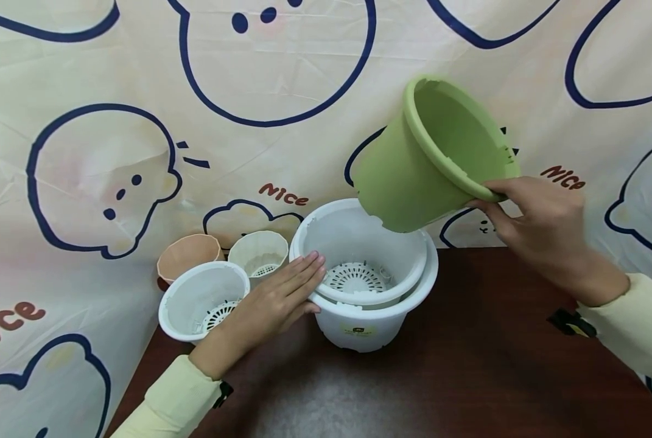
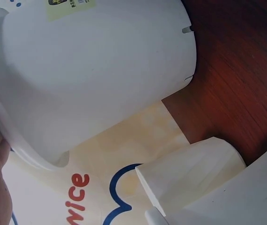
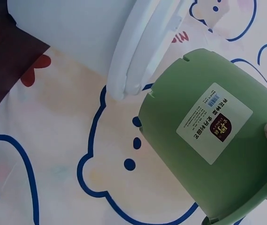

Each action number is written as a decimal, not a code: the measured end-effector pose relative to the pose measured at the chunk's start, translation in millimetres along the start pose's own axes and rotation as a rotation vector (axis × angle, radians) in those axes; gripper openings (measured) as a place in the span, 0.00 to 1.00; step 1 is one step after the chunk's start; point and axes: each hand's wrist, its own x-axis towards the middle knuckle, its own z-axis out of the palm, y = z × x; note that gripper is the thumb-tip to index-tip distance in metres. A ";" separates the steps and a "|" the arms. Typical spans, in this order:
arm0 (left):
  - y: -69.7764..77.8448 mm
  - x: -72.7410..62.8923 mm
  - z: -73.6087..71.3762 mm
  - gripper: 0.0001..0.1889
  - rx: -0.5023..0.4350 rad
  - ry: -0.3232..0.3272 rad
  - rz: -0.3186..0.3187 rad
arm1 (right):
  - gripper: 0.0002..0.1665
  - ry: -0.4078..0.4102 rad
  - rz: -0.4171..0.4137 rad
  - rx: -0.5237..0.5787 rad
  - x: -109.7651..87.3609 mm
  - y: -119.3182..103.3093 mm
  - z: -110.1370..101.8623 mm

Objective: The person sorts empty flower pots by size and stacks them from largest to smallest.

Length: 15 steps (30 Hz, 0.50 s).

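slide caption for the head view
Right hand holds a tilted green pot near nested white pots the left hand touches

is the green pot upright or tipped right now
Tipped: the right hand holds the green pot by its rim, and in the head view its mouth slants toward the right, its base toward the lower left.

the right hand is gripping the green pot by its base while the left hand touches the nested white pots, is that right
Not quite: the right hand grips the green pot by its rim, not its base, as the head view shows. The left hand does touch the nested white pots.
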 end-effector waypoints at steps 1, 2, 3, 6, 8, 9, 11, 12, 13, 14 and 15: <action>0.1 0.1 0.1 0.30 0.000 0.000 0.000 | 0.17 -0.005 -0.008 0.000 0.8 -1.0 0.5; 0.1 0.2 0.1 0.30 0.000 0.000 -0.001 | 0.17 -0.006 -0.014 0.001 1.4 -1.8 1.4; 0.3 0.2 0.1 0.30 -0.001 0.000 -0.003 | 0.18 -0.009 -0.022 -0.001 1.8 -2.5 2.3; 0.4 0.3 -0.2 0.31 -0.008 0.005 -0.009 | 0.18 0.002 -0.030 0.007 2.5 -4.0 5.9; 0.5 0.6 -0.2 0.31 -0.014 0.007 -0.010 | 0.19 0.005 -0.022 0.015 2.4 -4.8 8.2; 0.4 0.7 -0.2 0.31 -0.014 0.006 -0.010 | 0.20 -0.003 -0.017 0.021 2.5 -5.5 9.0; 0.3 0.7 -0.1 0.31 -0.013 0.007 -0.005 | 0.21 -0.006 -0.002 0.035 2.7 -7.0 11.4; 0.0 0.6 0.0 0.31 -0.011 0.008 -0.002 | 0.22 -0.011 0.002 0.040 2.9 -7.8 12.8; -0.2 0.4 0.1 0.31 -0.009 0.008 0.000 | 0.22 -0.014 0.004 0.044 3.2 -8.7 14.1; -0.4 0.2 0.1 0.31 -0.005 0.008 0.003 | 0.22 -0.017 0.001 0.047 3.5 -9.5 15.5; -0.5 0.0 0.0 0.31 -0.004 0.007 0.003 | 0.22 -0.018 -0.004 0.051 3.8 -10.3 16.8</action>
